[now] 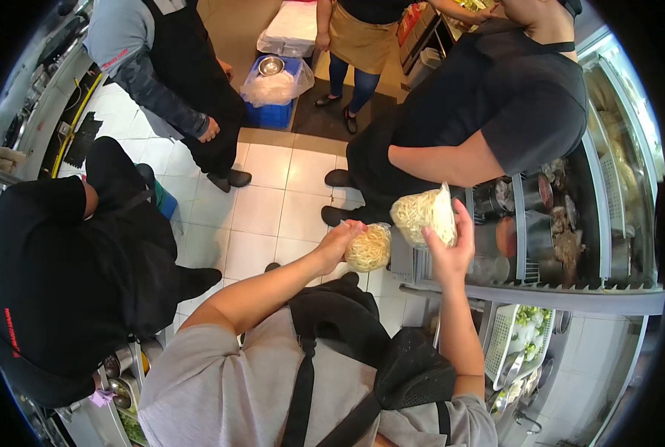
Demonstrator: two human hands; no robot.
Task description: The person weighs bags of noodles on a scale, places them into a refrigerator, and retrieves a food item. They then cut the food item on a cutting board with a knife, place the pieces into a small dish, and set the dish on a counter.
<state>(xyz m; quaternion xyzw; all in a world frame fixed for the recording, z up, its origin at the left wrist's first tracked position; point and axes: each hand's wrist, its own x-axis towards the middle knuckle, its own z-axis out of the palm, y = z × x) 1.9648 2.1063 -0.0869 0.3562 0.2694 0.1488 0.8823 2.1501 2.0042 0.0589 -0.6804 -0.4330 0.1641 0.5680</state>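
My left hand (pixel 336 247) is closed on the gathered top of a clear plastic bag of noodles (pixel 369 249), thin yellowish strands packed into a round bundle that hangs to the right of the fingers. Slightly higher and to the right, my right hand (pixel 454 252) grips a second, paler bag of noodles (pixel 420 214) from its right side, thumb in front. This bag's twisted end points upward. The two bags are close together in front of my body, above the floor and beside the open refrigerator.
To the right, an open refrigerator (pixel 522 223) holds containers and bagged food on wire shelves. Below it is a white basket of chopped greens (pixel 530 335). Co-workers stand left, right and ahead. A blue crate (pixel 269 114) with a metal bowl (pixel 270 65) sits at the back.
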